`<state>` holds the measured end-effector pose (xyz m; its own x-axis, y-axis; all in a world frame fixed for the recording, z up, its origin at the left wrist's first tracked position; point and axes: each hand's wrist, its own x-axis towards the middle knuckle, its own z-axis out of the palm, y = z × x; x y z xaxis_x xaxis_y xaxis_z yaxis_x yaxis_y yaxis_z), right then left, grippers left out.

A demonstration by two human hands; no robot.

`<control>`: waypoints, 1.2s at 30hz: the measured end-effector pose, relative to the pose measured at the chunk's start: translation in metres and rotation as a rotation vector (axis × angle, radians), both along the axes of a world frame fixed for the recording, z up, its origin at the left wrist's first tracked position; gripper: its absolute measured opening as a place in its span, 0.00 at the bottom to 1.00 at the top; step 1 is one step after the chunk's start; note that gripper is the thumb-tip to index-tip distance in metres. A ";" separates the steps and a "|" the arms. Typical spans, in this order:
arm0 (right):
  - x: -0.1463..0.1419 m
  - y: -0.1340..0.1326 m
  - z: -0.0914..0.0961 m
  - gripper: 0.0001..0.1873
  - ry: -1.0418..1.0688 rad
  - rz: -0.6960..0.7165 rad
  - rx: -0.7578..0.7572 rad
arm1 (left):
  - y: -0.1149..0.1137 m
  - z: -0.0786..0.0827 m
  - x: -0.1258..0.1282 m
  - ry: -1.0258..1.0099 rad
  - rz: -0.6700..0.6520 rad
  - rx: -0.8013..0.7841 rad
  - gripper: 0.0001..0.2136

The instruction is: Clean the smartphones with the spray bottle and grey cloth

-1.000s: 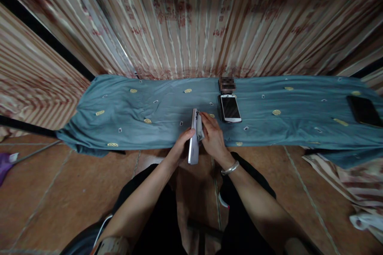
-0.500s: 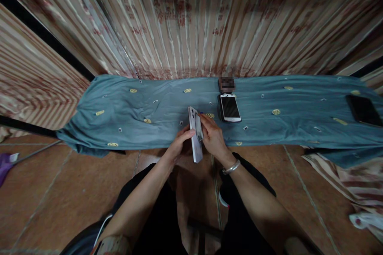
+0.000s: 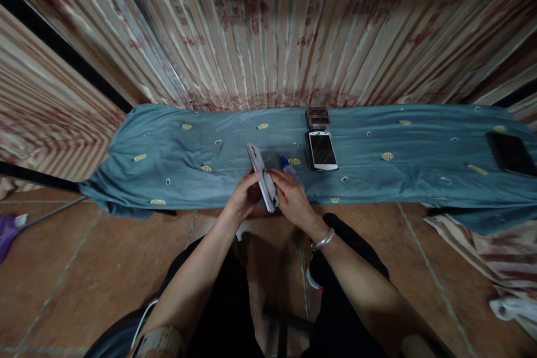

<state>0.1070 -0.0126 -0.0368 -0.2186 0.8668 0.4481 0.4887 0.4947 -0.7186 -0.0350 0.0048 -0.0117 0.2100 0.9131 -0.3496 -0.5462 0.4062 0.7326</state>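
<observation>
A pale silver smartphone (image 3: 254,152), its camera lenses showing near the top end, is tilted in front of me above the near edge of the bench. My left hand (image 3: 243,196) is closed around its left side, thumb along the edge. Fingers of my right hand (image 3: 292,197) press a small grey cloth (image 3: 269,182) onto the phone's back; the fingertips are partly hidden. Just beyond the right hand lies a small clear bottle with a blue cap (image 3: 286,162), its lower part covered by that hand.
The bench bears a teal patterned cloth (image 3: 226,117). A white phone with a dark screen (image 3: 323,152) lies right of my hands, below a blurred-out item (image 3: 318,117). Far right is a black flat device (image 3: 509,152). Striped curtains (image 3: 260,33) hang behind.
The silver phone has turned and its top end has moved left. My right hand has slid down with the grey cloth, and the blue-capped bottle shows more.
</observation>
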 end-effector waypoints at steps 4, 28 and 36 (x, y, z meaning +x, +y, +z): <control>-0.001 -0.003 -0.001 0.27 -0.009 0.025 -0.005 | 0.003 -0.001 -0.005 0.001 -0.007 -0.018 0.11; 0.002 -0.024 0.000 0.17 -0.156 0.017 -0.010 | 0.020 0.002 -0.010 -0.008 0.239 -0.017 0.09; 0.000 -0.026 0.010 0.16 -0.192 -0.021 0.085 | 0.023 -0.007 -0.006 0.039 0.220 -0.016 0.16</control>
<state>0.1069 -0.0391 -0.0272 -0.2891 0.8330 0.4718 0.6235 0.5378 -0.5675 -0.0408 0.0273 -0.0184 -0.0074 0.9296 -0.3685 -0.5946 0.2922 0.7490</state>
